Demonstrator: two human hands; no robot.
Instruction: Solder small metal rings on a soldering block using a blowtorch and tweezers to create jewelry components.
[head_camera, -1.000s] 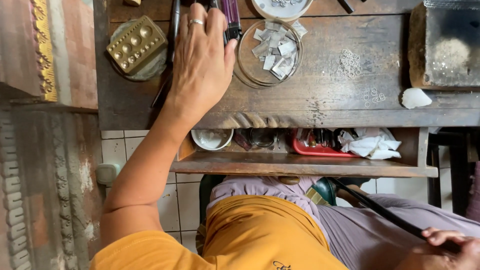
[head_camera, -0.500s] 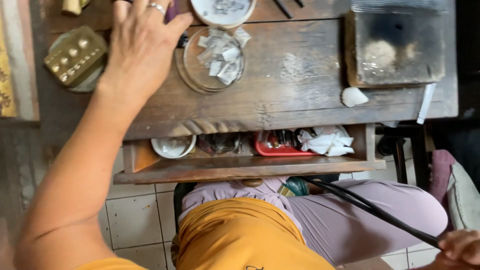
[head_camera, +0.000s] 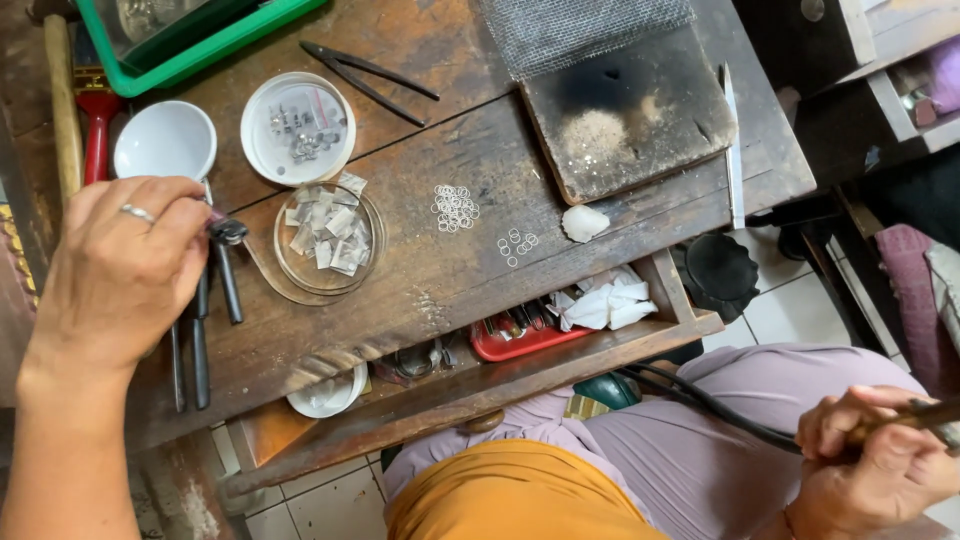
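While the person sat at the worn wooden surface (head_camera: 420, 290), the left hand (head_camera: 115, 270) rested over the left part of it, a ring on one finger, its fingers curled and its grip closed on the head of a pair of dark metal pliers (head_camera: 215, 290) whose handles ran back toward the near edge. Just right of those fingertips sat a shallow clear glass dish of small silvery sheet pieces (head_camera: 328, 240). Beyond it stood a round white lid holding tiny metal parts (head_camera: 297, 128), and to the left of that an empty white bowl (head_camera: 165, 140). A loose cluster of small silver wire rings (head_camera: 455, 207) lay in the middle of the surface, with a few more rings (head_camera: 517, 247) a little nearer and to the right. A white lump (head_camera: 585, 223) lay beside a scorched dark soldering block (head_camera: 625, 110) on the far right. A green plastic tray (head_camera: 190, 45) stood at the far left corner, with black tweezers (head_camera: 365, 72) near it.

Below the near edge, an open wooden drawer (head_camera: 480, 385) held a red tray (head_camera: 525, 340) and crumpled white paper (head_camera: 600, 305). The right hand (head_camera: 875, 465) lay low at the near right, over the lap, its grip closed around a thin dark torch handle (head_camera: 925, 415) with a black hose (head_camera: 700, 405) trailing across the mauve trousers.
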